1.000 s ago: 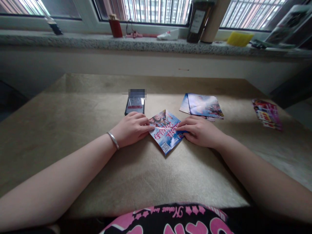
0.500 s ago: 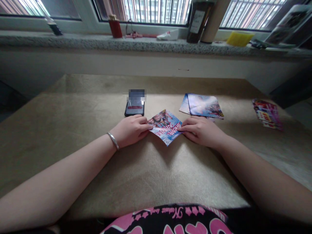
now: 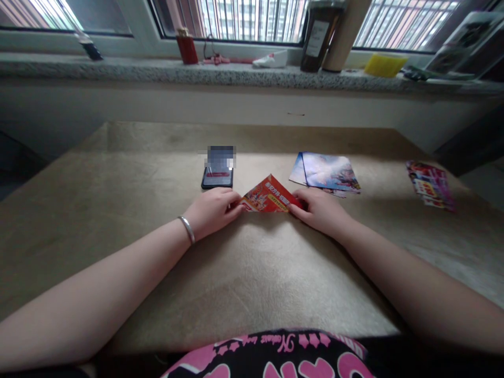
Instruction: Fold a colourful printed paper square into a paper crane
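Silver shows on the left wrist, where a bangle (image 3: 186, 229) sits. The left hand (image 3: 210, 210) rests on the brown table (image 3: 118, 199), just in front of a black phone (image 3: 218, 176). Its fingertips pinch the left corner of the folded red paper (image 3: 270, 199). The paper is a flat triangle with its point away from the person, and it lies on the table between the two hands. The right hand (image 3: 321, 210) pinches the right corner the same way.

For a neat fold, I think both corners should be held down tight, with the edges right on top of each other. Then a finger should rub hard along the long near edge.

Further right, a pile of blue papers (image 3: 328, 172) lies near the right hand. Some pink papers (image 3: 431, 185) lie well apart by the table's edge.
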Motion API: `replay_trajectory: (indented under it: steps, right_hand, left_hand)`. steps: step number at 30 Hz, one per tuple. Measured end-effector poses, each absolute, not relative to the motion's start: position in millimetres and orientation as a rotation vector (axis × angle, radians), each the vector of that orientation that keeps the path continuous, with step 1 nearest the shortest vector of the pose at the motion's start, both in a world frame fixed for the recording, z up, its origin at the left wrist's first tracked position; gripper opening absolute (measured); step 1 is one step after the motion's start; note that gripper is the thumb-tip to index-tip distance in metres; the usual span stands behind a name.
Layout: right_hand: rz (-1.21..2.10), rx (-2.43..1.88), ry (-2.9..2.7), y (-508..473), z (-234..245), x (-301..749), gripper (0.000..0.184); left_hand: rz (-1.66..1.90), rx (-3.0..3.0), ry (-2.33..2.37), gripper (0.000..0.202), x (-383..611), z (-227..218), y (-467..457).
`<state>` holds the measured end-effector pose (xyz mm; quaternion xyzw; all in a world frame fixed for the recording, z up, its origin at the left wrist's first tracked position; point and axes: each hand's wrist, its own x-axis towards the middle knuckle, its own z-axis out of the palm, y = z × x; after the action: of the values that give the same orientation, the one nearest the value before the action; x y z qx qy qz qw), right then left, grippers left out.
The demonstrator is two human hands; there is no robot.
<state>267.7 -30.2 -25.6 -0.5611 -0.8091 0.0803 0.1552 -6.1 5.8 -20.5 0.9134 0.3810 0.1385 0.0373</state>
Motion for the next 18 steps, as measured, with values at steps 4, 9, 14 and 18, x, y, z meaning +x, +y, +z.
replay_trajectory:
  steps: [4, 9, 14, 18]
  right_hand:
    - [0.189, -1.69, -2.271, -29.8, -25.7, 261.0, 0.028]
    - [0.325, -1.675, -2.216, -29.1, -28.0, 262.7, 0.03]
    - [0.387, -1.641, -2.209, -29.6, -28.3, 267.6, 0.031]
    - [0.438, -1.659, -2.194, -29.3, -29.5, 271.6, 0.034]
  left_hand:
    - [0.402, 2.67, 1.247, 0.021, -3.5, -22.1, 8.0]
    - [0.39, 2.662, 1.27, 0.025, -4.5, -22.4, 8.9]
    - [0.297, 2.747, 1.309, 0.029, -7.7, -24.4, 10.1]
    - [0.233, 2.801, 1.342, 0.03, -10.0, -25.8, 10.6]
